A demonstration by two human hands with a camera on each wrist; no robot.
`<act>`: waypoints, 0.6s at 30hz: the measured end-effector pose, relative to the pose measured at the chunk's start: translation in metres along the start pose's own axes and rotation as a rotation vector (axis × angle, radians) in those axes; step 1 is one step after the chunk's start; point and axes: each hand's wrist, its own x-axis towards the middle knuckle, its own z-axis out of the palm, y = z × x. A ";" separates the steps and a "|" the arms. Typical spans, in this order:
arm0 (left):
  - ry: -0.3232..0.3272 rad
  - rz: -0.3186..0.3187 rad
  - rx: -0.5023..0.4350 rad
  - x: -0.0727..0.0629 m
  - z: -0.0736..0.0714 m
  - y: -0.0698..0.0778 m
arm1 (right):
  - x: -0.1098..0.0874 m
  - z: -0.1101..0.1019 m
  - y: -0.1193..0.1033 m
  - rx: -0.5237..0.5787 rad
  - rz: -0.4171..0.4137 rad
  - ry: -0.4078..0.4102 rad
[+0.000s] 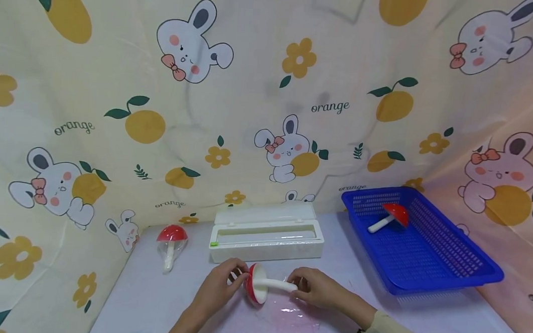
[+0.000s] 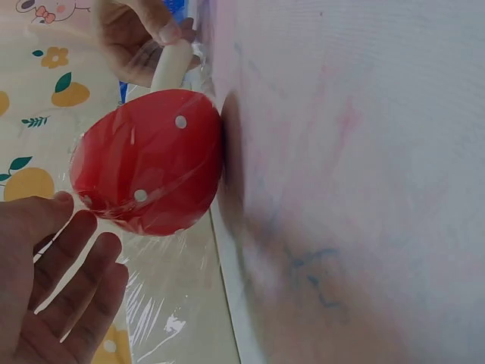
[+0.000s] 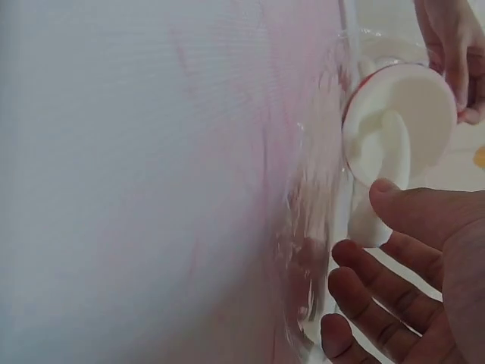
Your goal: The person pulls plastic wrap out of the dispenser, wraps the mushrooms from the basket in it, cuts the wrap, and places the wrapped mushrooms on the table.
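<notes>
A toy mushroom with a red, white-dotted cap lies on its side over clear cling film on the table. Film also stretches across the cap in the left wrist view. At the cap's edge, the thumb and forefinger of my left hand pinch the film; its other fingers are spread. My right hand holds the end of the white stem between thumb and fingers. The stem points right, toward that hand.
Behind the hands stands a white film dispenser box, its lid raised. A film-wrapped mushroom lies to the left. At the right, a blue basket holds another mushroom. A patterned cloth hangs behind the table.
</notes>
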 end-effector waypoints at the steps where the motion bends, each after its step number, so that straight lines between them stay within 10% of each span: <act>1: 0.000 -0.002 0.004 0.000 0.001 0.000 | -0.002 -0.001 0.000 -0.006 0.000 0.008; 9: 0.015 -0.023 0.031 0.003 0.005 0.003 | -0.027 -0.014 -0.001 -0.067 -0.048 0.026; 18: 0.025 -0.047 0.036 0.005 0.009 0.003 | -0.051 -0.022 0.001 -0.048 -0.126 -0.243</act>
